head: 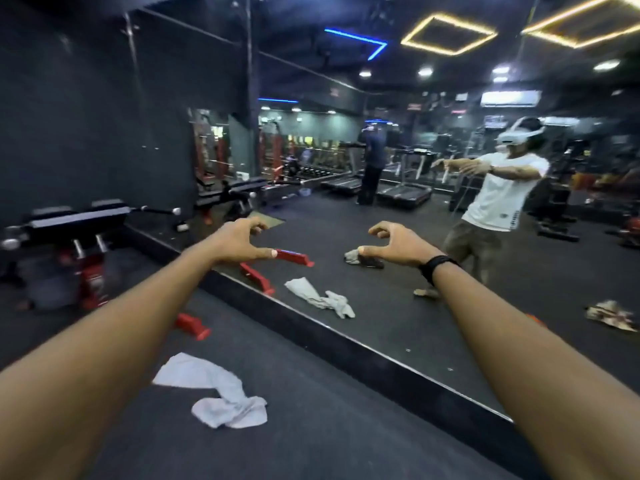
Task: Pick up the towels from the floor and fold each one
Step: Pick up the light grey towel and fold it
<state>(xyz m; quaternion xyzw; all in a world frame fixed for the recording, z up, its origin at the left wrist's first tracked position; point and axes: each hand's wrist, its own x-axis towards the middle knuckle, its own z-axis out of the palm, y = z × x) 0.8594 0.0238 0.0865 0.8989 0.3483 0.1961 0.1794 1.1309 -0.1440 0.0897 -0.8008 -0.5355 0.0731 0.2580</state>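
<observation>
A crumpled white towel lies on the dark gym floor, low and left of centre. Its reflection shows in the wall mirror ahead, along with a reflected dark-and-white towel and a patterned towel at the far right. Both my arms stretch forward at chest height, well above the floor. My left hand and my right hand hang in the air with fingers loosely curled, facing each other, holding nothing.
A large wall mirror runs diagonally across the room, its base strip on the floor. A weight bench with red feet stands at the left. A red bench foot lies near the mirror base. My reflection wears a white headset.
</observation>
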